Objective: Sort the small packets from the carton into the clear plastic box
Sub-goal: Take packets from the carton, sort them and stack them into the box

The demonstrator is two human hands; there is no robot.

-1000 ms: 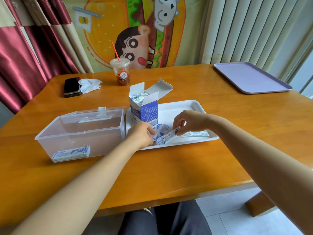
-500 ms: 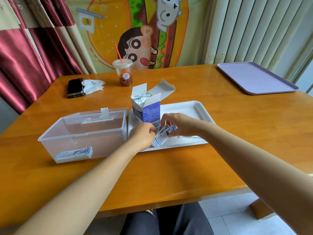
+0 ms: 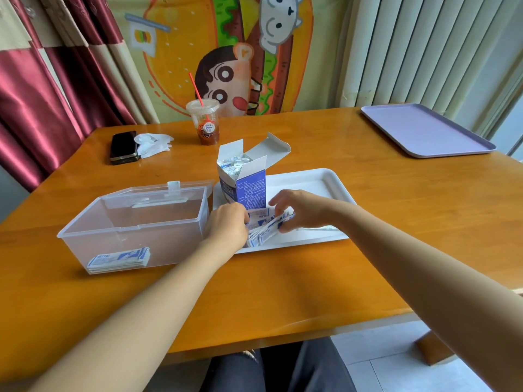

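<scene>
A blue and white carton (image 3: 245, 182) stands open on the white tray (image 3: 319, 182), with small packets showing in its top. Just in front of it, both hands hold a bunch of small blue and white packets (image 3: 266, 230). My left hand (image 3: 227, 226) grips the bunch's left end. My right hand (image 3: 300, 209) pinches its right end from above. The clear plastic box (image 3: 135, 222) sits left of the tray with its lid tipped back. A flat stack of packets (image 3: 119, 260) lies in its near corner.
At the table's back stand an iced drink cup (image 3: 206, 123) with a red straw, a black phone (image 3: 123, 147) and a crumpled white tissue (image 3: 152, 142). A lilac tray (image 3: 424, 131) lies at the far right. One thin packet (image 3: 319, 228) lies on the white tray.
My right hand slid left across the tray, sweeping loose packets toward my left hand. The packets are now gathered into one bunch between both hands.
</scene>
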